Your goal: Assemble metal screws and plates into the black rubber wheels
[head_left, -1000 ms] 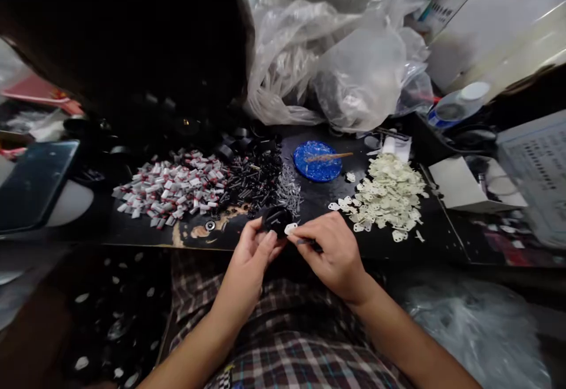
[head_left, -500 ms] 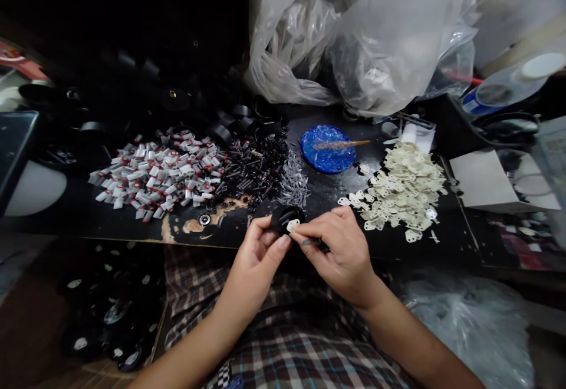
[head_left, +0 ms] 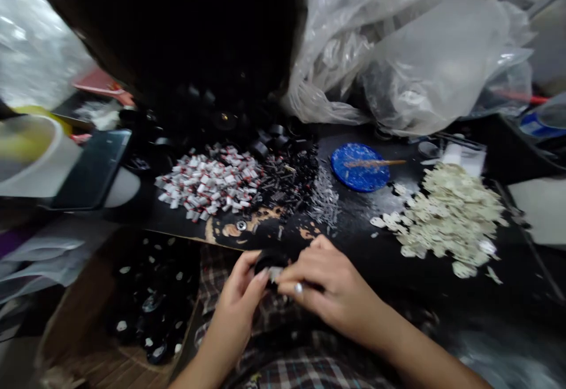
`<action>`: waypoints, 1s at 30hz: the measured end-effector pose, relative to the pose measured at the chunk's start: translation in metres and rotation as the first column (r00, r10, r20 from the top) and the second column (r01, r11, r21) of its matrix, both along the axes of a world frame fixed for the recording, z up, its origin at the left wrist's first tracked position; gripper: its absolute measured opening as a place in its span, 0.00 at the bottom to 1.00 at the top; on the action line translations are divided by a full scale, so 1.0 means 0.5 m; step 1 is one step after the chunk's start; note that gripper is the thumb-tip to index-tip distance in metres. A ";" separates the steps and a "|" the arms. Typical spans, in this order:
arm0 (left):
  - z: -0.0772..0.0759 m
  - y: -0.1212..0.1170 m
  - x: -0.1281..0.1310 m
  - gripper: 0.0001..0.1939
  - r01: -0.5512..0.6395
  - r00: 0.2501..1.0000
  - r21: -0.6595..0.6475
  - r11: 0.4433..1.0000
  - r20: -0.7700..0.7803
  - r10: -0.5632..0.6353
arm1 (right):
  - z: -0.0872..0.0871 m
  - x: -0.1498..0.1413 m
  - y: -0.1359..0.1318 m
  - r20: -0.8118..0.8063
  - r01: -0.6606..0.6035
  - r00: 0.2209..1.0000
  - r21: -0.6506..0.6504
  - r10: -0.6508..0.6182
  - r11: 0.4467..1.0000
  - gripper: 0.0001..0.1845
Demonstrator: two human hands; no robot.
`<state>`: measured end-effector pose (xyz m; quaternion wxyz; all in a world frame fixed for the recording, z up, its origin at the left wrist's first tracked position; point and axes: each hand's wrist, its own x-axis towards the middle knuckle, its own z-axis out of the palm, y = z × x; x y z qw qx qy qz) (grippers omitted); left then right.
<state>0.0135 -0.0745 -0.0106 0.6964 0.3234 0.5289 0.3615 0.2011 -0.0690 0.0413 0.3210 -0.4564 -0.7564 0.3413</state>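
Note:
My left hand (head_left: 243,294) is closed around the rim of a black round part (head_left: 270,257), holding it just in front of the table edge. On that part lies a small pale plate (head_left: 275,273). My right hand (head_left: 329,283) has its fingertips pinched at the plate's right side. In the same hand sits a slim dark tool with a shiny end (head_left: 298,287); motion blur hides its exact kind. Beyond my right hand, a heap of cream-coloured flat plates with holes (head_left: 460,212) lies on the table.
A blue round lid (head_left: 360,174) with a brown stick across it lies mid-table. Left of it are grey pins (head_left: 325,200), black screws (head_left: 289,183) and white-and-red tubes (head_left: 212,185). A box of black parts (head_left: 150,300) stands low left. Plastic bags (head_left: 424,65) fill the back.
The view has swung left, showing more of the box and a phone-like slab. Both hands have moved lower, toward the lap, with the black part still held.

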 end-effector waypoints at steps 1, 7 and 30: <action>-0.018 -0.012 -0.054 0.15 -0.034 0.993 0.014 0.999 -0.115 0.036 | 0.008 -0.005 0.006 -0.049 -0.070 0.996 -0.019 0.069 0.997 0.03; -0.050 -0.003 -0.267 0.27 -0.164 0.605 0.392 0.905 -0.685 0.406 | 0.020 -0.029 0.042 -0.040 0.067 0.996 -0.169 -0.075 0.983 0.10; 0.087 0.372 -0.083 0.08 0.309 0.695 0.634 0.709 -0.660 0.287 | -0.021 -0.021 0.038 0.029 0.087 0.996 -0.219 -0.082 0.972 0.10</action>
